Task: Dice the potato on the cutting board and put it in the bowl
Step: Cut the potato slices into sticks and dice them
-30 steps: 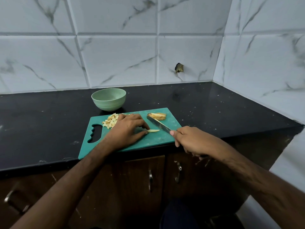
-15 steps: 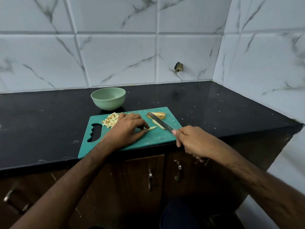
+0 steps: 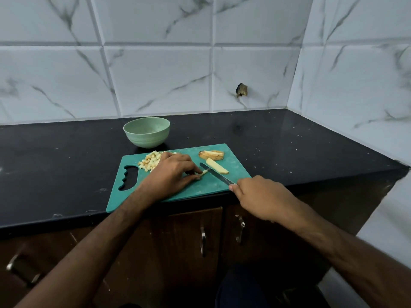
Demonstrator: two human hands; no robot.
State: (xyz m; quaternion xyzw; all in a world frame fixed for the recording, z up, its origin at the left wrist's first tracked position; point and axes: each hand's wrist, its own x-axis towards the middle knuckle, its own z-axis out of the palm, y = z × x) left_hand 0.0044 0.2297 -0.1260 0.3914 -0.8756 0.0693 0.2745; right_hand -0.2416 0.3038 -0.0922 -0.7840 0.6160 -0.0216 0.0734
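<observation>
Two hands working on one black countertop (image 3: 289, 147); order below runs big to small.

Teal cutting board (image 3: 200, 187) sits at the counter's front edge, cut-out handle on the left. Pale green bowl (image 3: 146, 132) is just behind the board, apart from it; no potato visible inside from this angle.

Right hand (image 3: 260, 196) is closed round the handle of a knife (image 3: 216, 176), blade angled up-left across the board, tip close to the left fingertips. Left hand (image 3: 171, 172) lies palm-down, thumb and forefinger pinched together on a thin potato strip (image 3: 203, 172) right at the blade.

Remaining potato on the board: diced pile (image 3: 150, 162) at the back left, partly under the left hand; a skin-on end piece with slices (image 3: 211, 154) at the back right; one loose potato stick (image 3: 216, 166) just beyond the blade.

Handling, my read: raw potato is stiff and light, wet-starchy so slick. Strips are narrow and will roll or skate under the knife. Pinch each one close to the cut line, fingertips tucked back. Dice are too small to pick singly; gather by scooping, or scrape toward the bowl.
</observation>
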